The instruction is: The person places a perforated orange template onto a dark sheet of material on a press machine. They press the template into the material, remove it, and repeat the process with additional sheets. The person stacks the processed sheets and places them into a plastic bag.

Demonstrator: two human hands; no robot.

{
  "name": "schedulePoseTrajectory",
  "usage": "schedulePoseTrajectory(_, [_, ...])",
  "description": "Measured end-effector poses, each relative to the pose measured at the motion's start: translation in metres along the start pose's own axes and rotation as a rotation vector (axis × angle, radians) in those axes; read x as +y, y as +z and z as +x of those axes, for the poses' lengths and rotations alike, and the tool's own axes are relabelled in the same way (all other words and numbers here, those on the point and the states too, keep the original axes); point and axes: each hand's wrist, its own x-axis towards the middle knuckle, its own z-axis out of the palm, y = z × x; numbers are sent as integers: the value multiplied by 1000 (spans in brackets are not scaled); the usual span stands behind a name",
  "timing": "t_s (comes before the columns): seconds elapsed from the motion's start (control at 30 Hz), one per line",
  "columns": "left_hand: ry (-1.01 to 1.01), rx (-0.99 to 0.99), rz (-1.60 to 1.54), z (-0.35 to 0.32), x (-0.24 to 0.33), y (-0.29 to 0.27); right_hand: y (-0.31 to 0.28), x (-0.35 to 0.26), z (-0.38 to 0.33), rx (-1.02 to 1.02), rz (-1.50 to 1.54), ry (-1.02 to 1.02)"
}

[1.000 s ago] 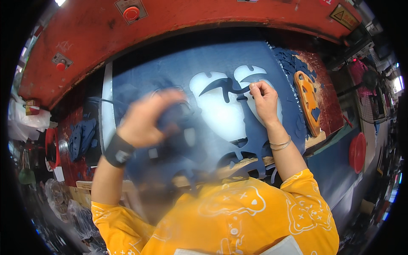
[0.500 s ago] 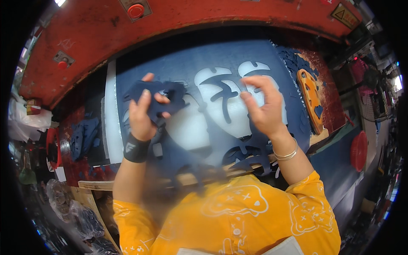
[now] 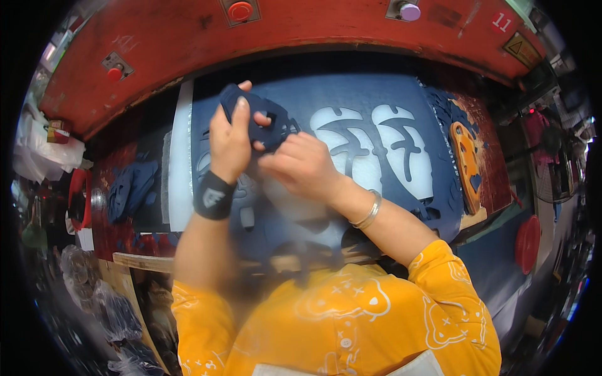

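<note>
My left hand (image 3: pixel 233 135) is raised over the left part of the work surface, its fingers wrapped round dark blue cut-out pieces (image 3: pixel 257 111), which look like flat sheet material with openings. A fingertip shows through one opening. My right hand (image 3: pixel 304 164) is closed beside the lower right end of these pieces, fingers curled in; what they pinch, if anything, is hidden. Beneath both hands lies a dark blue sheet (image 3: pixel 370 78) with several sole-shaped cut-outs, through which a white board (image 3: pixel 411 172) shows. Narrow blue strips cross these openings.
An orange cutting die (image 3: pixel 464 166) lies at the right among dark blue scraps (image 3: pixel 446 108). More blue pieces (image 3: pixel 132 188) are piled at the left. A red machine beam (image 3: pixel 313 26) with push buttons spans the far side. A wooden edge (image 3: pixel 143 262) runs along the near side.
My right hand has moved left from over the sheet to the held pieces, and its fingers have curled in. My left hand has lifted the pieces slightly and tilted them. The view has shifted a little.
</note>
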Motion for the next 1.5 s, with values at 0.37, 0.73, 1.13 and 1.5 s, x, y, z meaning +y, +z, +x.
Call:
schedulePoseTrajectory(0.37, [388,-77,-30,74,100,-187,-22,5,-57,-532,244,236])
schedulePoseTrajectory(0.73, [412,-1029,1003,-115,9,-106,-10,3,-58,-513,249,264])
schedulePoseTrajectory(1.13, [69,109,-21,-80,5,-145,-9,-30,16,-575,334,235])
schedulePoseTrajectory(1.5, [57,259,-324,-70,17,-160,107,-86,79,-452,244,341])
